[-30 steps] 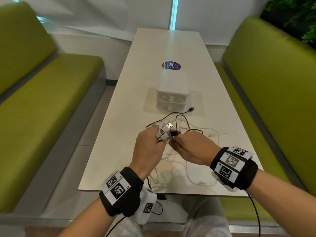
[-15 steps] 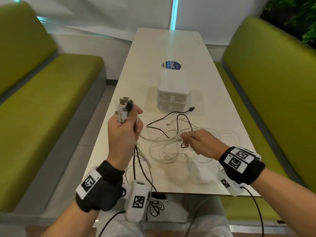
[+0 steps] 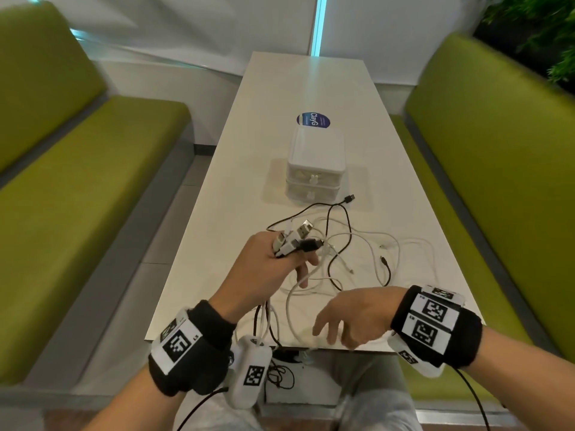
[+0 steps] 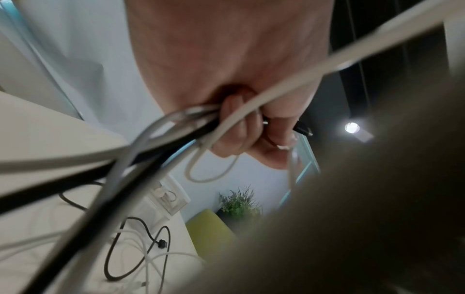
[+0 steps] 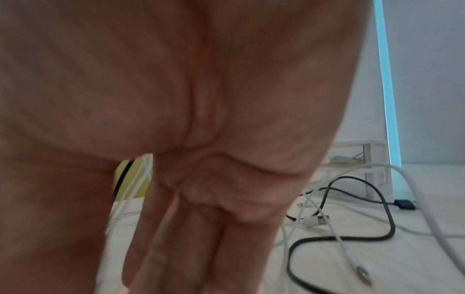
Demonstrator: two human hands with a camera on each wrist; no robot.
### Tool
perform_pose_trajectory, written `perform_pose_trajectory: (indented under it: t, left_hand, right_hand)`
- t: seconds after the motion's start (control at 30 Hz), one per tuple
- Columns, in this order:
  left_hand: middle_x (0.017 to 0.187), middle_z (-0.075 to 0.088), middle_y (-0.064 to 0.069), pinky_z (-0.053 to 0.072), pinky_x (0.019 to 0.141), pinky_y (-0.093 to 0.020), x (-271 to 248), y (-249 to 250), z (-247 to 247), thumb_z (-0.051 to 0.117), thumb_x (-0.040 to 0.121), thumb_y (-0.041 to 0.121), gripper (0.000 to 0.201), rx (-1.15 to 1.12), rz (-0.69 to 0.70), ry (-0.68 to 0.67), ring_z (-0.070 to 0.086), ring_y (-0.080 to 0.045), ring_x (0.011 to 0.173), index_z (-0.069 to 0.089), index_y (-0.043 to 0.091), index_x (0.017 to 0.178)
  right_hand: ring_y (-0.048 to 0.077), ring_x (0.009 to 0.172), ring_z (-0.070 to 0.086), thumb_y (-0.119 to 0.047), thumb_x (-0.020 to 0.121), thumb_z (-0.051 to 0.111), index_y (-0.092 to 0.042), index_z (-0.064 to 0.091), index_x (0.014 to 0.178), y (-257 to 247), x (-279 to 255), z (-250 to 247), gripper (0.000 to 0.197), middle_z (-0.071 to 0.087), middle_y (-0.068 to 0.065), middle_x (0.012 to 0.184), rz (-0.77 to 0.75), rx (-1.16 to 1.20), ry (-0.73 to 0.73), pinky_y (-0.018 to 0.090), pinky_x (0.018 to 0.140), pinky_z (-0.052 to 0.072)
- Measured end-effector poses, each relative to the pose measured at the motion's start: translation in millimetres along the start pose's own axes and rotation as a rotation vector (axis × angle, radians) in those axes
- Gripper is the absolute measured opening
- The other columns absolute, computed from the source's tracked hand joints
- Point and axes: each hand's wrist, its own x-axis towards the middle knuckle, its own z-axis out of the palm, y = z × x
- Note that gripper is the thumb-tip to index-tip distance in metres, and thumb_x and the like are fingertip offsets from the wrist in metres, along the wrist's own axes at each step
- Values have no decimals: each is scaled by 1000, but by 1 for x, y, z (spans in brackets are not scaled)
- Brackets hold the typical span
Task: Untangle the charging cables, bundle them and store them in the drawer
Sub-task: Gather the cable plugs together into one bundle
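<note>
The left hand (image 3: pixel 267 269) is back low over the worktop (image 3: pixel 311 88), at about 7 o'clock from the drawer unit (image 3: pixel 315 164). Half a second ago it was raised up and out toward 9 o'clock, drawing the cables taut. Its grip is clamped on a cluster of plugs (image 3: pixel 294 241), white and black, which fan out past the knuckles toward 1 o'clock. The left wrist view shows the fingers (image 4: pixel 239 123) curled round several white strands and a black one (image 4: pixel 83 175).

The right hand (image 3: pixel 351 321) has let go of the loops it was pinching and has pulled back to the near edge, at 5 o'clock from the left hand. Its fingers (image 5: pixel 176 228) are spread and straight, holding nothing.

The cables (image 3: pixel 357 259) lie on the worktop between the hands and the drawer unit, loose loops crossing each other. One black end (image 3: pixel 350 199) rests just beside the unit's lower drawer. Some strands hang off the near edge toward the lap.

I judge that the plug ends are now gathered in one hand, so the untangling has a fixed start. The free ends are not yet combed out. The right hand looks ready to take a new hold lower on the strands and strip them through. Both drawers look closed, so bundling and storing remain.
</note>
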Motion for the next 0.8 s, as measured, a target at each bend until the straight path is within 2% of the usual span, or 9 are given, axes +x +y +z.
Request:
perform_pose_trajectory:
  t: [0.1,0.2,0.27,0.37,0.47,0.53,0.63,0.73,0.8]
  left_hand:
    - [59,65,8,34,52,-6,1,-5,1,61,92,11,24,59,4,113,51,7,47,72,5,72]
    - [51,57,20,32,49,-7,1,-8,3,63,91,7,21,70,36,182,49,7,46,69,5,71]
    - [50,55,19,32,46,-7,1,-8,3,62,92,9,25,38,39,169,47,6,42,68,7,67]
    - [51,55,12,31,45,-7,3,-9,4,56,95,24,39,-54,17,144,44,2,39,65,12,59]
    - [48,55,6,30,44,-9,3,-7,6,50,85,45,51,-140,-5,129,42,-2,37,64,5,56]
    - [47,52,0,29,44,-16,3,-6,7,48,82,52,58,-181,-22,115,39,-4,38,61,3,53]
    - [46,44,-8,26,44,-26,4,-8,8,47,83,54,60,-210,-50,128,36,-14,40,54,4,50]
    - [48,33,-10,22,44,-24,6,-10,10,48,89,46,58,-242,-58,129,25,-16,41,44,5,49]
    - [48,32,-8,21,44,-22,7,-11,11,47,91,45,58,-240,-66,124,23,-14,42,42,2,51]
  right_hand:
    - [7,90,54,0,86,44,-24,58,126,5,-2,-3,49,69,-7,111,42,4,196,20,82,45]
    - [9,89,59,-6,86,45,-22,64,117,11,-3,-7,39,71,-5,102,30,39,339,24,84,49]
    - [8,84,57,-9,87,48,-20,65,114,15,-4,-8,33,68,-5,100,28,18,351,25,83,49]
    - [1,69,49,-13,91,48,-18,67,109,22,-5,-8,26,58,-7,94,98,-34,331,21,75,43]
    - [14,82,61,-13,92,47,-16,67,101,34,-8,-8,22,64,0,97,208,-99,407,29,78,51]
    - [20,89,63,-17,93,46,-22,65,103,43,-10,-9,22,64,0,98,281,-153,483,33,81,53]
    - [19,80,58,-27,98,44,-24,63,104,51,-15,-12,21,56,-1,89,372,-146,618,31,73,50]
    - [23,75,57,-28,97,43,-16,59,97,57,-16,-14,20,57,2,82,472,-147,805,33,65,49]
    - [23,65,50,-21,96,42,-12,51,89,65,-14,-13,15,47,0,68,565,-152,905,30,56,40]
